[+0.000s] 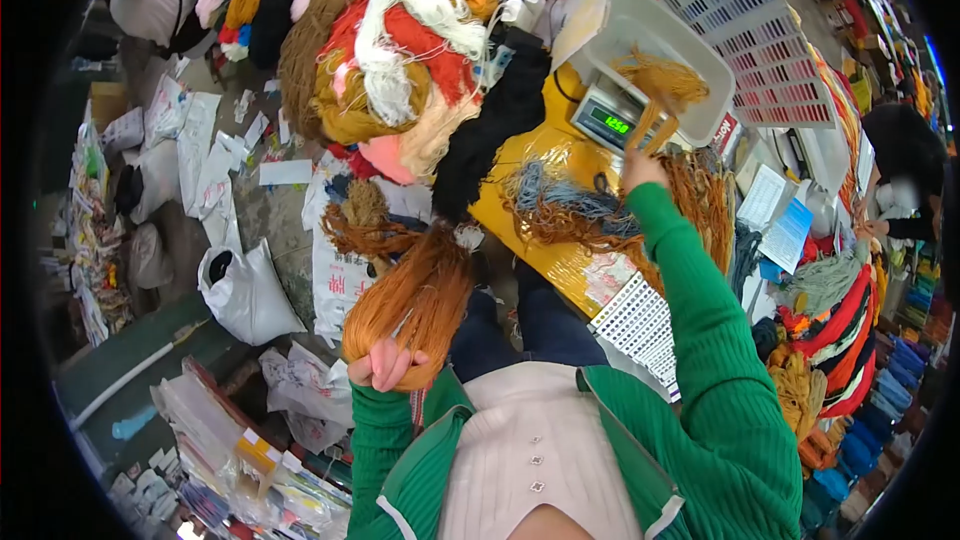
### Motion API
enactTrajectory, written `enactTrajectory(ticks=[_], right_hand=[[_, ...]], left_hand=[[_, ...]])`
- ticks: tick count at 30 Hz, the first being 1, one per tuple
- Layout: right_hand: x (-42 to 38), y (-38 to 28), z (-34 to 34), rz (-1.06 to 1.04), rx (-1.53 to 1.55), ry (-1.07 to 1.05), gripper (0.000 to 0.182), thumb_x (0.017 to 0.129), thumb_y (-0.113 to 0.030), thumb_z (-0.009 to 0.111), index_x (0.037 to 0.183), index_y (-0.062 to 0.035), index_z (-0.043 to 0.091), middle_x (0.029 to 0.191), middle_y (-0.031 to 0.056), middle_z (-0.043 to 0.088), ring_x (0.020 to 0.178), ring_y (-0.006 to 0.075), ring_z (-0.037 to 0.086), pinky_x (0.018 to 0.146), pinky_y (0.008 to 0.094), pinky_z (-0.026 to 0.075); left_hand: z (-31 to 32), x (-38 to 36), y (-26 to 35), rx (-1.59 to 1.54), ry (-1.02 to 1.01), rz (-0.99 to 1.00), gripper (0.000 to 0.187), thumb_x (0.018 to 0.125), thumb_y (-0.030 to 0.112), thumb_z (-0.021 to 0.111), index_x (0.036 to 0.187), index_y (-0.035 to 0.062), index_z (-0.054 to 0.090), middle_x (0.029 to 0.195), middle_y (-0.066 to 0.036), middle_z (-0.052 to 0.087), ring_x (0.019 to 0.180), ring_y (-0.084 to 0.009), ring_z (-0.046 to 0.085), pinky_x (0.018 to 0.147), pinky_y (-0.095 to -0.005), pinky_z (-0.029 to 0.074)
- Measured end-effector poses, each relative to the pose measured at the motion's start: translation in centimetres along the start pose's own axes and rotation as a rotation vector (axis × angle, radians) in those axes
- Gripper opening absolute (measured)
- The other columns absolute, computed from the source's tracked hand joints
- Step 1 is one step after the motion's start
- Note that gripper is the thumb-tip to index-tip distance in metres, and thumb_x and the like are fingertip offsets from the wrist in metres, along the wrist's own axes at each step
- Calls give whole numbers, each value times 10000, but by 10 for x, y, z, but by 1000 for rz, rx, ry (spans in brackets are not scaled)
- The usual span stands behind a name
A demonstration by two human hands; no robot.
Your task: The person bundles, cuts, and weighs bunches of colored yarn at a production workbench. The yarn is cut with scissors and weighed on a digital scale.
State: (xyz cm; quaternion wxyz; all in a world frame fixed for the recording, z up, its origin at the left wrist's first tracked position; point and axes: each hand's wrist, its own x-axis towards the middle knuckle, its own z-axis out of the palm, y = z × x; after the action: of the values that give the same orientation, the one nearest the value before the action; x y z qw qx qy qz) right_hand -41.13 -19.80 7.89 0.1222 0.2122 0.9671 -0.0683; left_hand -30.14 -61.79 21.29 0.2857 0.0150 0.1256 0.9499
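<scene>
My left hand (388, 364) is closed around the lower end of a thick hank of orange-brown yarn (415, 290). My right hand (643, 172) grips a strand of golden-brown yarn (653, 128) beside a digital scale (598, 120) with a green lit display. More golden-brown yarn (665, 78) lies in the grey plastic tub (715, 65) on the scale. Below my right hand, bundles of blue-grey yarn (560, 195) and rust-brown yarn (705, 205) rest on the yellow, plastic-covered table (530, 145).
A large heap of mixed yarn (390, 50) stands at the upper left, with black yarn (495, 120) beside it. A white plastic basket (745, 25) rises behind the tub. A white sack (250, 290) sits on the floor. Other people (150, 0) are at the edges.
</scene>
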Motion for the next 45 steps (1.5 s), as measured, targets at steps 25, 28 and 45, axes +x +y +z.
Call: enactTrajectory(ticks=[25, 28, 45], right_hand=[[-204, -154, -179, -511, 930, -493, 101, 709, -91, 517, 743, -8, 563, 611, 62, 551, 412, 147, 472, 386, 244, 371], [-195, -138, -194, -178, 1275, -903, 171, 785, -132, 455, 814, 9, 548, 599, 35, 543, 348, 57, 406, 321, 155, 291], [-237, -143, -173, -64, 1522, -798, 153, 782, -90, 472, 837, 36, 540, 715, 79, 581, 489, 64, 510, 384, 145, 374]], left_hand=[[37, 55, -34, -202, -105, 98, 210, 822, 180, 316, 678, 110, 452, 454, 60, 403, 972, -167, 470, 940, -442, 179], [48, 61, -36, -312, -149, 67, 224, 819, 179, 321, 645, 107, 442, 437, 55, 387, 960, -169, 485, 962, -478, 118], [70, 45, -47, 412, 389, -262, 154, 803, 191, 453, 800, 40, 487, 612, -13, 449, 538, -100, 428, 516, -237, 392]])
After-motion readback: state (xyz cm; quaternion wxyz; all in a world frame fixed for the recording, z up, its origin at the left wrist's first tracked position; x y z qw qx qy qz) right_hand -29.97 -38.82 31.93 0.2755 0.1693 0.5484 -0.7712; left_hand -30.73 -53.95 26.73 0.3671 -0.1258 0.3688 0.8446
